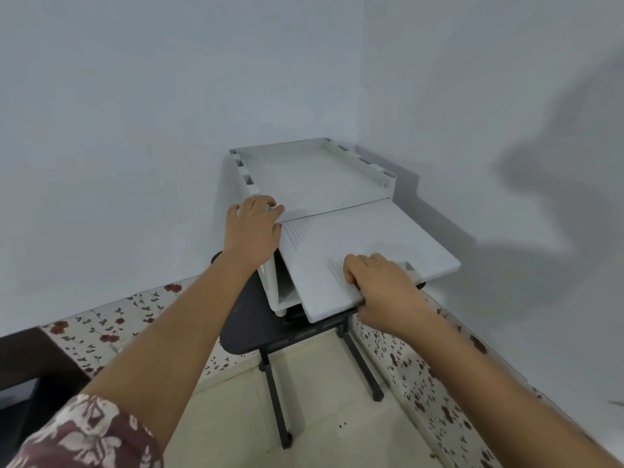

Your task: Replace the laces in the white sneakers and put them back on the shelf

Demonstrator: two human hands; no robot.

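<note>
Gripping the door edge with right hand, left hand flat, bracing the shelf; could slide off the bench, seemingly unanchored, if yanked.

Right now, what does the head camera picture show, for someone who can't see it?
Two bare hands lift the hinged front door of a white plastic cabinet on a black table: right hand gripping its edge, left hand on top.
</note>
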